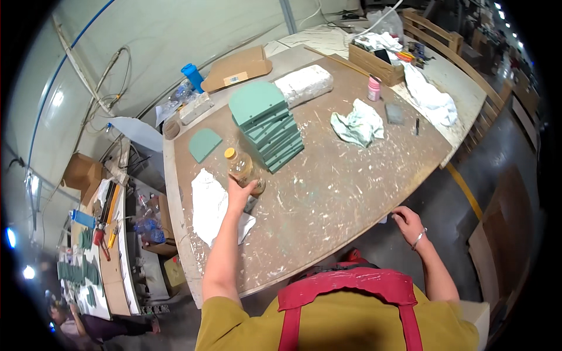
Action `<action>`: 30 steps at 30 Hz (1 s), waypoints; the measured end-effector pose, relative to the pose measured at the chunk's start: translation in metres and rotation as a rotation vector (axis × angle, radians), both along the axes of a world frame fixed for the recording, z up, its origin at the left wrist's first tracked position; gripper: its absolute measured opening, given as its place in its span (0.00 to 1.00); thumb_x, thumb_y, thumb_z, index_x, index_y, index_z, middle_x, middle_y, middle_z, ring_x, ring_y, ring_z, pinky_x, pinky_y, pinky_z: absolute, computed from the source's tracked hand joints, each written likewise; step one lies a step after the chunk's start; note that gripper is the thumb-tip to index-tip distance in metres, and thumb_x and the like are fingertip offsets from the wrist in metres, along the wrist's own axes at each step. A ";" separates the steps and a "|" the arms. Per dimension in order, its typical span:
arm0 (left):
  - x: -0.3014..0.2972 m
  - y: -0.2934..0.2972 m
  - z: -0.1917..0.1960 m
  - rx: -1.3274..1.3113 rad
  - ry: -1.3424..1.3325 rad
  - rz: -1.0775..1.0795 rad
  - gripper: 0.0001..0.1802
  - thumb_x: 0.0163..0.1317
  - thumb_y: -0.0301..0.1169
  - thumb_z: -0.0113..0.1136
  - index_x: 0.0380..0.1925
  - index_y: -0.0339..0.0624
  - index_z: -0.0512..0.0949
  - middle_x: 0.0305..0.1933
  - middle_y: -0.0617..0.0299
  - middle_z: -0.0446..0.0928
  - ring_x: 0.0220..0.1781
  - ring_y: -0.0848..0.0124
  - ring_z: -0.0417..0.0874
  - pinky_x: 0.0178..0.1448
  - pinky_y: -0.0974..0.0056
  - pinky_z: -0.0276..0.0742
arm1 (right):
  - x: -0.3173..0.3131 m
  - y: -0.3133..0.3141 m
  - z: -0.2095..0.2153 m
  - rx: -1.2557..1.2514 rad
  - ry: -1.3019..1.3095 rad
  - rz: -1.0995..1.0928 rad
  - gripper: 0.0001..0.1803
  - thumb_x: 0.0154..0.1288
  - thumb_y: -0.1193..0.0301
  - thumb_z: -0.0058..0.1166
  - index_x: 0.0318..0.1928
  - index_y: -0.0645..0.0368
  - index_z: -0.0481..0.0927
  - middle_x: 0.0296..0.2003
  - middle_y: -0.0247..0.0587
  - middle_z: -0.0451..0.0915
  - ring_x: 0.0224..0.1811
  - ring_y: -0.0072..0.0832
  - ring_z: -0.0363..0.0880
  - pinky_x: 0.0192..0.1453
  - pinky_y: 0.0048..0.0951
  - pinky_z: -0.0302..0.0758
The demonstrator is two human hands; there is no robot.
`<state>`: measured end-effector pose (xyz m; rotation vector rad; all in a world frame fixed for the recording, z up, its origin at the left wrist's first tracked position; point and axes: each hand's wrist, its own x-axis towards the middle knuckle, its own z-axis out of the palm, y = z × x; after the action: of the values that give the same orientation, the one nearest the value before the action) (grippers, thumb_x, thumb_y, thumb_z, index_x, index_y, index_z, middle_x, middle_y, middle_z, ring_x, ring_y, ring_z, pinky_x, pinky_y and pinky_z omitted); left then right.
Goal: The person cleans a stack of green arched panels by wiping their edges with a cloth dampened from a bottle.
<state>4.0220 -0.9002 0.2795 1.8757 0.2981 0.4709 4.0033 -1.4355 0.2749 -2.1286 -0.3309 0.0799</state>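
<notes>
My left hand [239, 194] is wrapped round a clear bottle [241, 168] with a yellow cap, which stands on the brown, paint-spotted table [328, 187]. Just beside that hand lies a crumpled white cloth [208, 202]. Behind the bottle rises a stack of green round-ended boards [266, 126], and a single green piece [204, 144] lies flat to its left. At the table's front edge is my right hand [408, 223], fingers curled in. Whether it holds anything is hidden.
A pale green cloth [358, 123], a pink bottle [373, 88] and a wooden box [374, 63] sit farther right. Behind the stack are a white wrapped roll [304, 85], cardboard [237, 67] and a blue bottle [192, 77]. Another person [88, 327] is at the lower left.
</notes>
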 end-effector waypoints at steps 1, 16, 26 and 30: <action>0.001 -0.015 0.007 0.025 -0.016 0.050 0.41 0.50 0.30 0.73 0.62 0.35 0.62 0.59 0.52 0.73 0.60 0.63 0.76 0.65 0.61 0.70 | 0.021 0.002 0.004 -0.034 0.006 0.049 0.10 0.66 0.75 0.53 0.46 0.64 0.79 0.40 0.48 0.81 0.40 0.38 0.81 0.48 0.31 0.76; -0.001 0.007 0.002 0.056 0.059 0.280 0.42 0.50 0.34 0.74 0.62 0.35 0.63 0.59 0.49 0.75 0.59 0.58 0.77 0.63 0.60 0.71 | 0.136 0.088 0.041 0.012 0.221 0.434 0.13 0.69 0.70 0.53 0.51 0.63 0.79 0.42 0.42 0.83 0.41 0.26 0.79 0.47 0.28 0.76; -0.042 -0.064 0.047 -0.010 0.034 0.497 0.35 0.64 0.27 0.60 0.69 0.32 0.58 0.64 0.46 0.70 0.65 0.59 0.72 0.67 0.58 0.67 | 0.299 0.189 0.086 0.556 0.465 0.339 0.18 0.71 0.64 0.52 0.53 0.63 0.75 0.40 0.36 0.81 0.44 0.24 0.78 0.51 0.26 0.74; 0.018 -0.105 0.104 -0.233 -0.072 0.314 0.34 0.75 0.47 0.42 0.71 0.35 0.55 0.73 0.46 0.60 0.75 0.60 0.60 0.75 0.58 0.54 | 0.372 0.241 0.064 0.698 0.856 0.390 0.20 0.73 0.53 0.50 0.50 0.58 0.74 0.46 0.38 0.80 0.44 0.26 0.79 0.53 0.27 0.73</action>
<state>4.0400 -1.0050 0.3836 1.5867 0.5788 0.6835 4.3755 -1.1944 0.3393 -1.1695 -0.2034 0.9277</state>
